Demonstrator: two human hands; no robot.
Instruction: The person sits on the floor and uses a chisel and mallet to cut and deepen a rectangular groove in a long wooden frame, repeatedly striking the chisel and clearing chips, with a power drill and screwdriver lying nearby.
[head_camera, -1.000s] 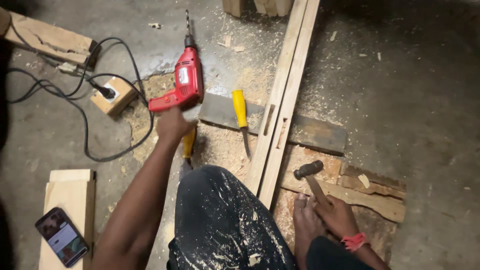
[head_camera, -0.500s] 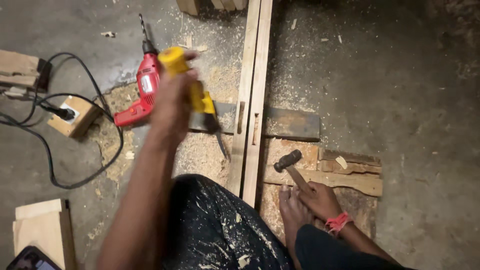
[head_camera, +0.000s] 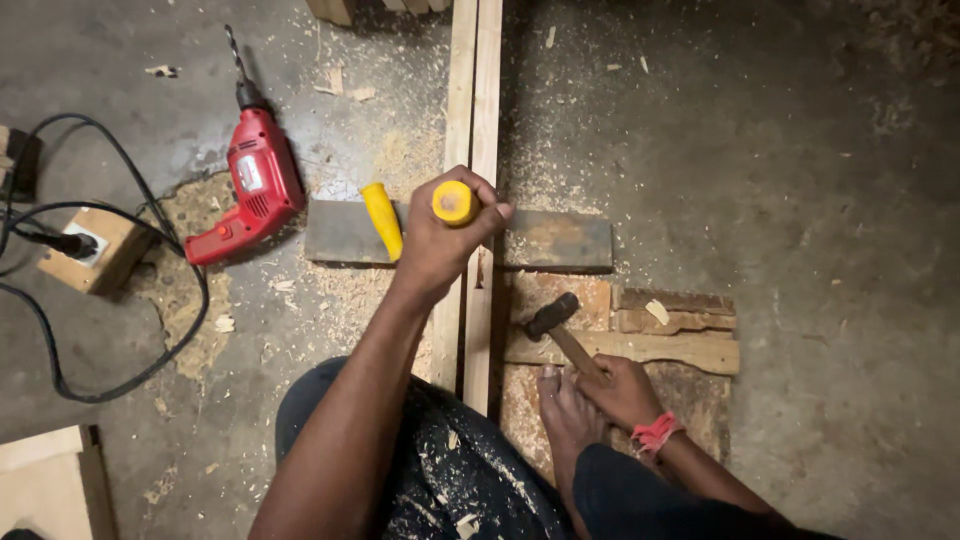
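- Left hand (head_camera: 440, 240), having left the drill (head_camera: 250, 185), is now gripping a yellow-handled chisel (head_camera: 455, 203) upright over the slats (head_camera: 478, 130).
- Right hand (head_camera: 625, 390) is still holding the hammer (head_camera: 558, 325), resting low.

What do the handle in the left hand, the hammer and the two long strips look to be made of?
Handle: glossy yellow, probably plastic. Hammer: dark, dull head, likely metal, on a brown handle that looks wooden. Long strips: pale bare wood, with visible grain and sawdust around them.

Bare arms, red wristband (head_camera: 655, 433), dark sawdust-flecked trousers (head_camera: 450, 470)
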